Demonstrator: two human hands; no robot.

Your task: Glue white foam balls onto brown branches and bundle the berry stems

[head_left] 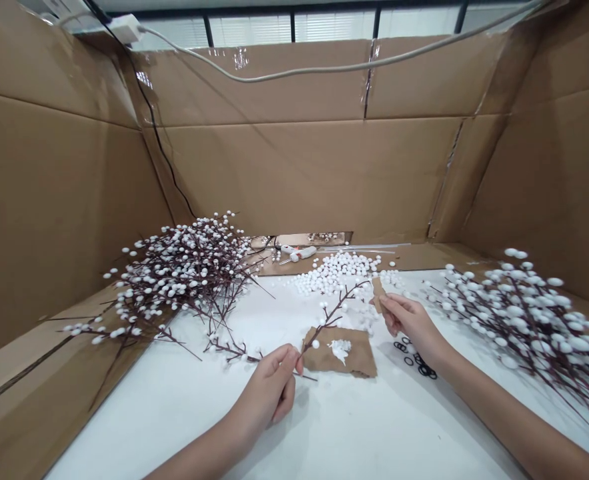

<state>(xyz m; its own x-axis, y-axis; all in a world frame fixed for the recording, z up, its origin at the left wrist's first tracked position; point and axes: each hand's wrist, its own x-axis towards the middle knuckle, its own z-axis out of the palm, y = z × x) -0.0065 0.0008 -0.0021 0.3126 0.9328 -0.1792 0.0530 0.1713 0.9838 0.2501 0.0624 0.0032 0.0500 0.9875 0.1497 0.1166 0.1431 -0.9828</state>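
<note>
My left hand [270,387] pinches the lower end of a thin brown twig [332,313] that rises up and to the right, with a white ball or two on it. My right hand [408,321] is closed on a small strip of brown cardboard [377,289] close to the twig's tips. Between the hands a flat cardboard scrap [354,360] with a blob of white glue [340,348] lies on the white tabletop [324,427].
A heap of beaded branches [184,273] lies at left and another [529,320] at right. Loose white foam balls [339,270] and a glue gun [298,253] sit at the back. Small black rings [417,357] lie by my right wrist. Cardboard walls [299,153] enclose the workspace.
</note>
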